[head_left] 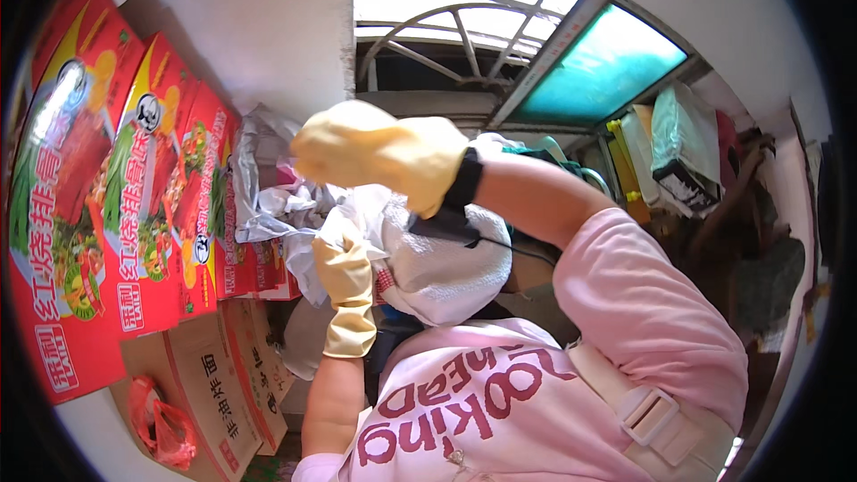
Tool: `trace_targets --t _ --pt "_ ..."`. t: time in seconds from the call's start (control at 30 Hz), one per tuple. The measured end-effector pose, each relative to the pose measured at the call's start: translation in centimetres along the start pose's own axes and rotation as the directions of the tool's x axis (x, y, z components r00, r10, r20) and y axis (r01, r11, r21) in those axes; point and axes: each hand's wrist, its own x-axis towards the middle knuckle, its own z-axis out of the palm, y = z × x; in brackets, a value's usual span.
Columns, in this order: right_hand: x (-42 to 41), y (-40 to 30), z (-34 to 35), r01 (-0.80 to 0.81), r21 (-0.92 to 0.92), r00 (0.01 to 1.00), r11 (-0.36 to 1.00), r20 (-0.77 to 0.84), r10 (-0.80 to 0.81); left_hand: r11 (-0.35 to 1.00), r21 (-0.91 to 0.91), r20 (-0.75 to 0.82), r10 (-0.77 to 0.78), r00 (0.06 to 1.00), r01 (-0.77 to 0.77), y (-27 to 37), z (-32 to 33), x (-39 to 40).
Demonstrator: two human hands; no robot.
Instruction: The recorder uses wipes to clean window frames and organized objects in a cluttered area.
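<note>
Both my hands wear pale yellow rubber gloves. My left hand point(345, 261) is closed on the edge of a thin white plastic bag point(298, 211), low at the centre. Above it, my right hand point(381, 150) is raised over the bag, with a black strap at its wrist; its fingers are blurred, and whether it holds anything cannot be told. A white fluffy cloth bundle point(445, 268) lies close to my body beside the left hand. A small piece of red checked cloth point(384, 283) shows between the glove and the bundle.
Red printed food boxes point(144, 194) are stacked at the left above brown cardboard cartons point(207, 375). A red plastic bag point(161, 425) hangs at the lower left. A barred window point(455, 20) is ahead; wrapped packages point(683, 147) and dark clutter stand at the right.
</note>
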Motion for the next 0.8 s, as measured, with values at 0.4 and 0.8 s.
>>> trace_targets --t 0.4,0.8 --pt "-21.3 -5.2 -18.1 -0.936 -0.065 0.347 0.347 -0.345 0.872 0.903 -0.324 0.003 -0.296 0.955 0.281 2.6 -0.4 1.2" --pt "-36.6 -14.8 -19.8 -0.856 0.504 -0.126 0.117 -0.422 0.898 0.935 0.323 -0.213 -0.080 0.974 0.148 0.5 -8.8 -0.2"
